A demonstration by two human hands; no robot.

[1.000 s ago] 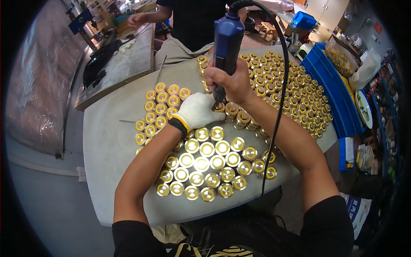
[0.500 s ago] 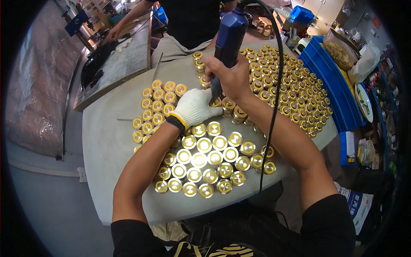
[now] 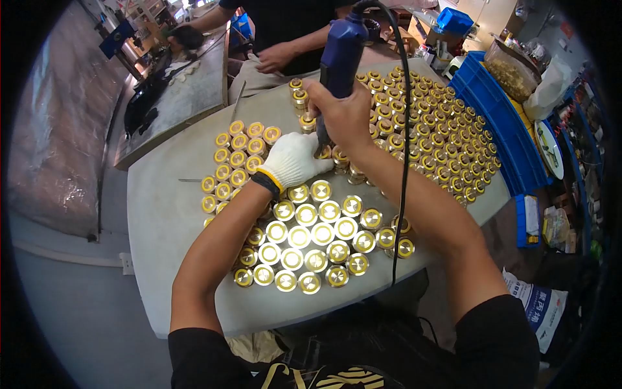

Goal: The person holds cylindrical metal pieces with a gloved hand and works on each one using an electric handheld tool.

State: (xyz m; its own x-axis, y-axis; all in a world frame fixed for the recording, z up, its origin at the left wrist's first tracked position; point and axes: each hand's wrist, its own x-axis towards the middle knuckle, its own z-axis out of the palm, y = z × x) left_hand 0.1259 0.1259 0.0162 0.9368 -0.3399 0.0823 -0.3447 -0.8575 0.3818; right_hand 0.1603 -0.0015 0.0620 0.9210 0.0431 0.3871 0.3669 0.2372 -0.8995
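Observation:
My right hand (image 3: 347,120) is wrapped round a blue corded power tool (image 3: 342,55), held upright with its narrow end pointing down. That end is at a small round brass-and-silver metal part (image 3: 324,154), and the exact contact cannot be made out. My left hand (image 3: 293,161), in a white knitted glove, is closed against this same part, with its thumb stretched along the near side. Close below my wrists stand many similar metal parts (image 3: 299,236) with shiny yellow-ringed tops. More parts (image 3: 238,141) stand left of the glove.
A large group of knobbed metal parts (image 3: 424,129) covers the table's right side, by a blue crate (image 3: 495,129). The tool's black cable (image 3: 406,155) hangs over my right forearm. Thin rods (image 3: 238,100) lie at the left. Another person (image 3: 285,32) sits across the grey table (image 3: 168,214).
My hands and the tool stay at nearly the same spot; the view shifts slightly. Across the table, the other person's one hand has come into view near their lap, and the other has moved.

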